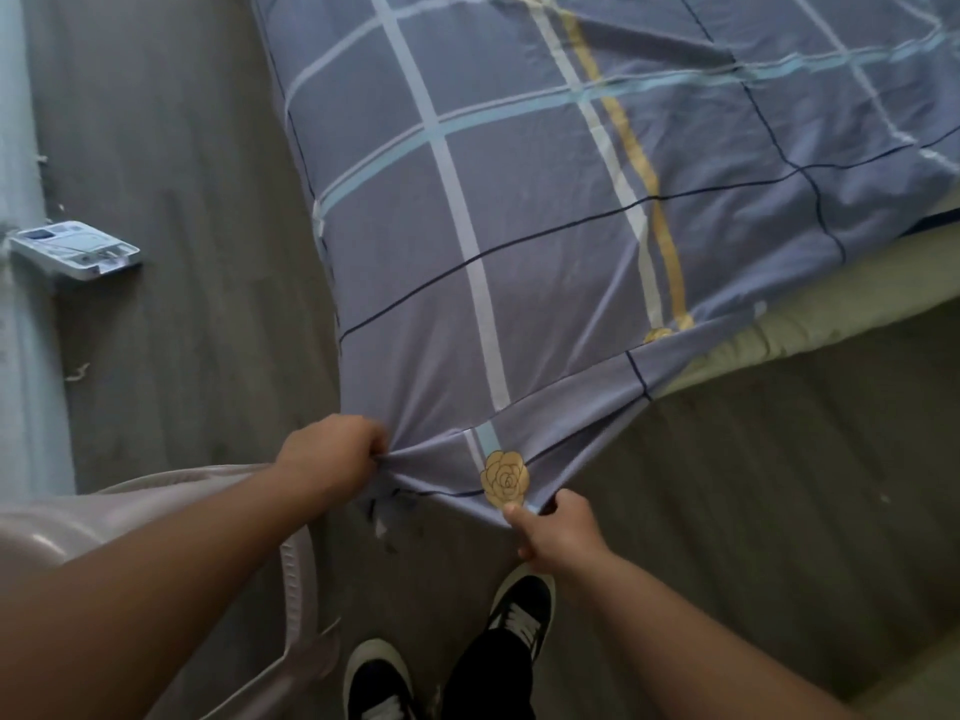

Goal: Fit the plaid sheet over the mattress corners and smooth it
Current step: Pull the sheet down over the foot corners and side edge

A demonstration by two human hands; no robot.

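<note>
Down low, both hands, left point(332, 452) and right point(558, 532), clench the plaid sheet point(519, 226) hem; no readable writing.

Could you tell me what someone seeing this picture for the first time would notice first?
The eye goes first to the plaid sheet, blue-grey, stretched over the bed and filling the upper middle. Next, at the near corner, the left hand and the right hand each grip its bunched edge, with a yellow rose print between them. To the right, the bare mattress shows uncovered.
</note>
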